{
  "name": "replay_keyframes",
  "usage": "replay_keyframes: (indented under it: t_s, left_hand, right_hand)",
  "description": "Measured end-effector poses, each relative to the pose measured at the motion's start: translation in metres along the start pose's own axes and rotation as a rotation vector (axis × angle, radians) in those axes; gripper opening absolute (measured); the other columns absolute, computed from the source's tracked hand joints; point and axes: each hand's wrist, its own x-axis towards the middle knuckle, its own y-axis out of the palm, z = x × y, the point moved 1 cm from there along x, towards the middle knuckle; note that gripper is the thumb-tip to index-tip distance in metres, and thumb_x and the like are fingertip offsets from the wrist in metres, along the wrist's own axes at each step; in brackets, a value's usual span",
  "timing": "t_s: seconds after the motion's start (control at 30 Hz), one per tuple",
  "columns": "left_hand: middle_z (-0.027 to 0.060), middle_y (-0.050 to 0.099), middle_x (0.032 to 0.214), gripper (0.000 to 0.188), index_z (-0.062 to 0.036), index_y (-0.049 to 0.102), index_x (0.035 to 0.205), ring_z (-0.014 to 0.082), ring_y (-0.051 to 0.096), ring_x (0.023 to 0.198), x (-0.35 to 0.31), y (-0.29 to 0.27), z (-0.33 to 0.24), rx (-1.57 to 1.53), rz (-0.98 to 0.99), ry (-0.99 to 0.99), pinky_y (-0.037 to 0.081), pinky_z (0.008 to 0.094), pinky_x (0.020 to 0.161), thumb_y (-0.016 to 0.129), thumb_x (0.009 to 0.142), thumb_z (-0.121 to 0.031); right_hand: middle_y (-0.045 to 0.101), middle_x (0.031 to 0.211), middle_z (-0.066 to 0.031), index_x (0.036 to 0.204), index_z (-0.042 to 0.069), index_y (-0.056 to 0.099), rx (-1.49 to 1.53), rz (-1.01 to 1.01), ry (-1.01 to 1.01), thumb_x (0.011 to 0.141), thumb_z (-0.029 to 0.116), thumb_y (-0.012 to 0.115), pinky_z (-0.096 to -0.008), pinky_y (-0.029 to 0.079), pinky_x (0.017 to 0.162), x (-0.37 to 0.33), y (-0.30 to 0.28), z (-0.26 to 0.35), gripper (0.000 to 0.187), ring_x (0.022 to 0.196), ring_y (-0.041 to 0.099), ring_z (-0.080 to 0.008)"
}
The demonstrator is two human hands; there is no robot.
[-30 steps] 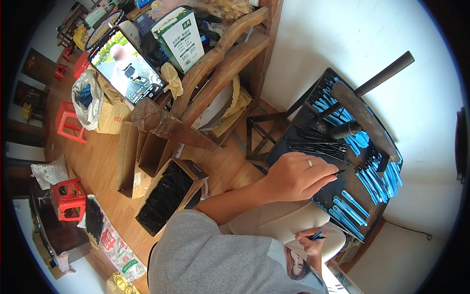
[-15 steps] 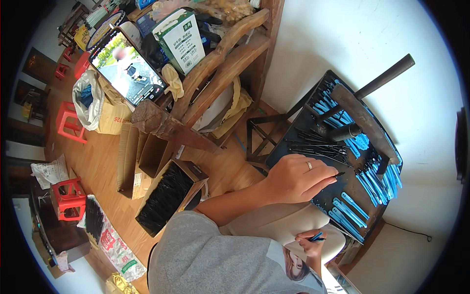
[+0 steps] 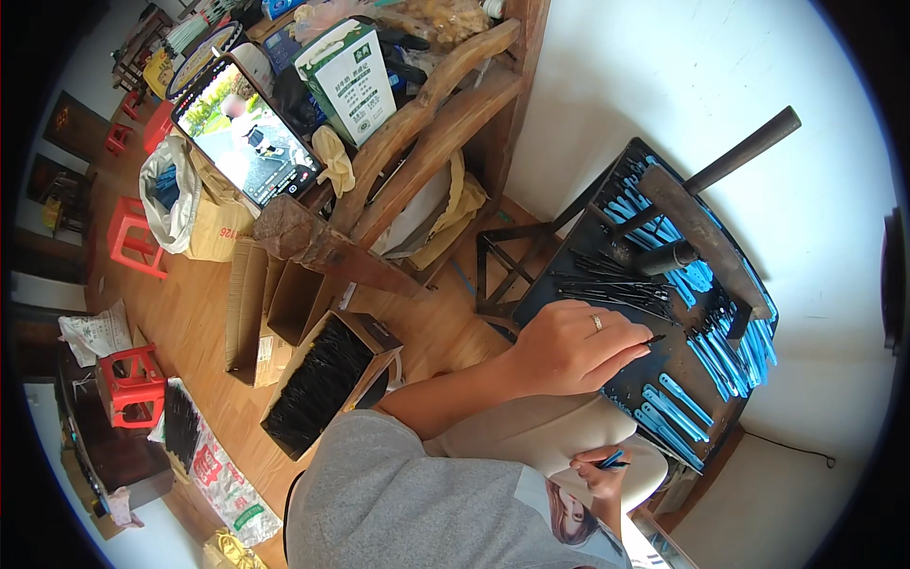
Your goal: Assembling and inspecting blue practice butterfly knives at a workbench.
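My left hand (image 3: 578, 349), a ring on one finger, is closed in a pinch over the near edge of a dark worktable (image 3: 654, 365). A slim black piece (image 3: 656, 339) pokes out from its fingertips; the rest is hidden. Lower down, above my lap, my right hand (image 3: 602, 471) is closed round a blue strip-like handle (image 3: 614, 459), dark along part of it. On the table lie a heap of thin black pieces (image 3: 616, 286), several blue handles with a hole at one end (image 3: 675, 408), and a denser pile of blue handles with black parts (image 3: 735, 356).
A heavy metal press with a long bar (image 3: 701, 223) stands over the table. Left of me are a carton of black pieces (image 3: 318, 387), open cardboard boxes (image 3: 248, 313) and a wooden armrest (image 3: 436, 104). A phone playing video (image 3: 248, 131) leans there. Red stools (image 3: 133, 387) stand farther off.
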Motion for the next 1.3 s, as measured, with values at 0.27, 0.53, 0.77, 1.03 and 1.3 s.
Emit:
replay_keyframes:
  t_s: [0.27, 0.53, 0.77, 1.03, 1.3]
  left_hand:
    - [0.0041, 0.068, 0.075, 0.017, -0.0066, 0.066, 0.088, 0.0187, 0.066, 0.062, -0.0006, -0.0003, 0.0003, 0.006, 0.012, -0.005, 0.049, 0.0277, 0.052, 0.074, 0.074, -0.007]
    - [0.0028, 0.068, 0.077, 0.016, -0.0071, 0.066, 0.088, 0.0177, 0.065, 0.062, -0.0006, 0.0, 0.0004, 0.006, 0.009, -0.003, 0.047, 0.0273, 0.051, 0.075, 0.074, -0.007]
    - [0.0026, 0.068, 0.077, 0.017, -0.0069, 0.065, 0.088, 0.0175, 0.065, 0.062, -0.0013, 0.0, 0.0006, 0.002, 0.005, 0.005, 0.046, 0.0273, 0.05, 0.075, 0.074, -0.007]
    - [0.0041, 0.068, 0.076, 0.016, -0.0066, 0.065, 0.088, 0.0188, 0.067, 0.063, -0.0008, 0.0003, 0.0002, 0.0, 0.014, -0.009, 0.049, 0.0279, 0.051, 0.075, 0.074, -0.006]
    - [0.0045, 0.068, 0.075, 0.017, -0.0068, 0.065, 0.088, 0.0191, 0.066, 0.062, -0.0006, -0.0008, -0.0001, 0.005, 0.016, -0.008, 0.048, 0.028, 0.051, 0.075, 0.074, -0.006]
  right_hand:
    - [0.069, 0.067, -0.0097, 0.071, -0.002, 0.07, 0.012, 0.01, -0.007, 0.064, -0.007, 0.08, -0.0224, 0.051, 0.056, 0.0011, 0.0013, 0.0032, 0.014, 0.058, 0.065, -0.0138]
    - [0.069, 0.066, -0.01, 0.072, -0.003, 0.07, 0.016, 0.008, 0.001, 0.064, -0.008, 0.08, -0.0223, 0.05, 0.056, 0.002, 0.0019, 0.0039, 0.013, 0.057, 0.065, -0.0139]
    - [0.069, 0.067, -0.0102, 0.072, -0.003, 0.07, 0.01, 0.006, -0.008, 0.064, -0.008, 0.08, -0.0226, 0.051, 0.056, 0.0016, 0.0019, 0.0038, 0.013, 0.058, 0.065, -0.0139]
    - [0.069, 0.067, -0.0098, 0.071, -0.002, 0.07, 0.003, -0.004, 0.012, 0.063, -0.007, 0.081, -0.0226, 0.051, 0.057, 0.0001, -0.0003, 0.0001, 0.014, 0.058, 0.065, -0.0136]
    - [0.069, 0.068, -0.0101, 0.072, -0.003, 0.07, 0.007, 0.027, -0.011, 0.064, -0.008, 0.08, -0.0228, 0.052, 0.058, 0.0023, 0.0019, 0.0042, 0.013, 0.059, 0.066, -0.014]
